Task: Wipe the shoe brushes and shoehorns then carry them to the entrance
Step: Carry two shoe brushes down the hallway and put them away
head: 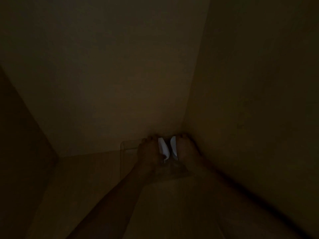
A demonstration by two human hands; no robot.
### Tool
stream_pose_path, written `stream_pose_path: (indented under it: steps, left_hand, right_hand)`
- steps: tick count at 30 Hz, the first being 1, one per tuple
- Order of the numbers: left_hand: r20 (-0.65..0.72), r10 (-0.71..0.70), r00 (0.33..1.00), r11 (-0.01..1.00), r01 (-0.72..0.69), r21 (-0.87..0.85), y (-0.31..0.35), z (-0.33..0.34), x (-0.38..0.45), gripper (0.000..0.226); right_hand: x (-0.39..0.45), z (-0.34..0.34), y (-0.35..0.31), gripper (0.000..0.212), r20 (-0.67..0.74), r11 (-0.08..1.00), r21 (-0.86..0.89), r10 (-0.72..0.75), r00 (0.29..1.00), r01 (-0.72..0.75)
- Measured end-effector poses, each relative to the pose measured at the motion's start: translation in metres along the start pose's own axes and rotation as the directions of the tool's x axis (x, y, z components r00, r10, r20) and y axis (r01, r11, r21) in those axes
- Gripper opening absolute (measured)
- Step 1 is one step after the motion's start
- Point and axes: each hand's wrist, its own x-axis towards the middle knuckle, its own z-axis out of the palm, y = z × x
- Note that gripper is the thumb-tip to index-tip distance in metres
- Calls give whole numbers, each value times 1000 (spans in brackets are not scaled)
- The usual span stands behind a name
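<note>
Our left hand (149, 150) and right hand (185, 148) reach forward side by side into a very dark corner, each lying along one of two white curved pieces (168, 147), apparently the shoehorns. The fingers seem to wrap the outer edges, but the gloom is too deep for us to tell whether they truly grip. Bristles, perhaps of a brush (170, 161), show faintly just below the white pieces. A clear container (122, 147) stands beside our left hand, against the wall (112, 75). We judge the wiping done and the carrying nearly finished; what is left is setting everything down.
</note>
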Motion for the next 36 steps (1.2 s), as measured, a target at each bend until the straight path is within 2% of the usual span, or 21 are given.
stream_pose_path:
  steps: [4, 8, 11, 17, 23, 27, 36]
  left_hand:
    - [-6, 15, 1000, 1000, -15, -7, 4, -17, -11, 60]
    - [-76, 45, 996, 998, -42, 42, 2, -41, -17, 69]
    - [-173, 88, 981, 995, -79, 56, 7, -64, -27, 68]
    - [-352, 169, 920, 986, -152, 74, 26, -107, -54, 64]
    - [-459, 233, 857, 971, -233, 58, 37, -127, -92, 62]
    - [-503, 224, 835, 972, -227, 56, 39, -139, -128, 60]
    - [-614, 105, 782, 994, -108, 32, 43, -152, -245, 62]
  right_hand:
    - [-11, -17, -2, 29, 12, 1000, 21, -20, 1000, 20]
    - [-26, -38, -4, 37, -98, 996, 89, -19, 995, 28]
    - [-40, -53, -6, 45, -162, 987, 140, -56, 985, 79]
    - [-76, -79, -23, 48, -264, 930, 354, 0, 965, 96]
    - [-113, -99, -39, 46, -368, 878, 458, 45, 929, 139]
    - [-143, -109, -55, 44, -390, 821, 541, 55, 919, 180]
    - [-236, -104, -68, 40, -440, 650, 685, 8, 898, 330]
